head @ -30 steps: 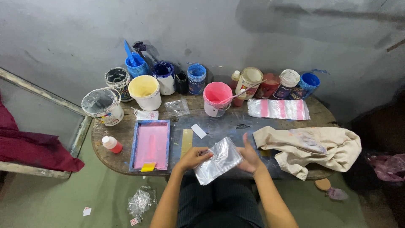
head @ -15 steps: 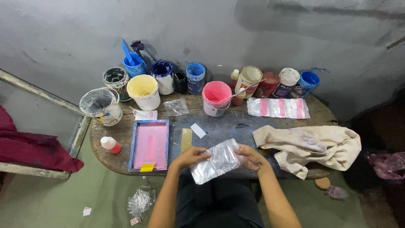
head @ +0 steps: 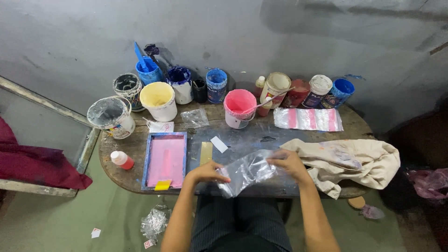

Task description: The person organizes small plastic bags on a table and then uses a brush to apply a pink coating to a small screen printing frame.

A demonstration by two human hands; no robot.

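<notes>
Since the earlier frame, the clear plastic bag (head: 246,171) has been lowered and stretched flatter over the worktop (head: 135,145) edge. It is pinched at its ends by the left hand (head: 208,171) and right hand (head: 288,162). Beyond, a pink-filled tray (head: 166,160) and paint pots (head: 239,108) are seen

Clear, glinting plastic bag (head: 247,171) between the hands. Pink-inked screen frame (head: 165,160) with blue edges, near left. Pink bucket (head: 239,108), yellow bucket (head: 158,100), blue pots (head: 216,85) far. Pink-striped clear bags (head: 308,119) right. Beige stained cloth (head: 354,161). Brown worktop (head: 126,156).
</notes>
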